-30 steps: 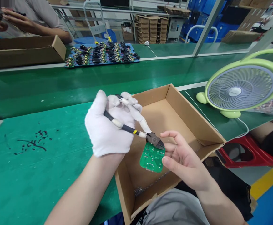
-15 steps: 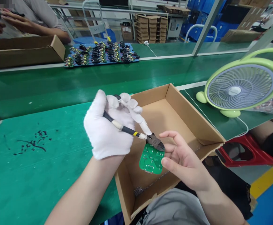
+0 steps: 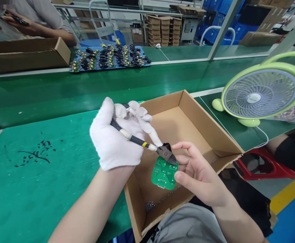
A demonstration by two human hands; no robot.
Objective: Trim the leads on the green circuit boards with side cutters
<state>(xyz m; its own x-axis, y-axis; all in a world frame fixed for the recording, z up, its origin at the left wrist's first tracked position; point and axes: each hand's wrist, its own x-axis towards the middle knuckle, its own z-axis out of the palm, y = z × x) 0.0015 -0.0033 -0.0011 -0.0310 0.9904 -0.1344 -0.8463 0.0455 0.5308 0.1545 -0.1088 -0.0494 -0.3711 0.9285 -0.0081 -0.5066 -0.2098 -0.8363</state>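
My left hand (image 3: 119, 138), in a white glove, is closed around the handles of a pair of side cutters (image 3: 166, 154). Black handles with white and yellow wrapping run from the glove to dark metal jaws. Those jaws lie over the top edge of a green circuit board (image 3: 164, 173). Bare, my right hand (image 3: 198, 172) grips the board's right edge between thumb and fingers. A black part shows behind the jaws at the board's upper edge. Beneath both hands lies an open cardboard box (image 3: 208, 135), with small metallic clippings (image 3: 149, 205) in its near left corner.
A green mat (image 3: 68, 202) with black scraps (image 3: 39, 153) lies on the left. Beyond stands a blue tray of populated boards (image 3: 109, 57) beside another cardboard box (image 3: 25, 55), where a person works. At right stand a green fan (image 3: 261, 91) and a red stool (image 3: 269, 163).
The cutter jaws and board have shifted very slightly downward, and more of the black part shows behind the jaws. My right hand stays nearly still. The person opposite has moved their hands.
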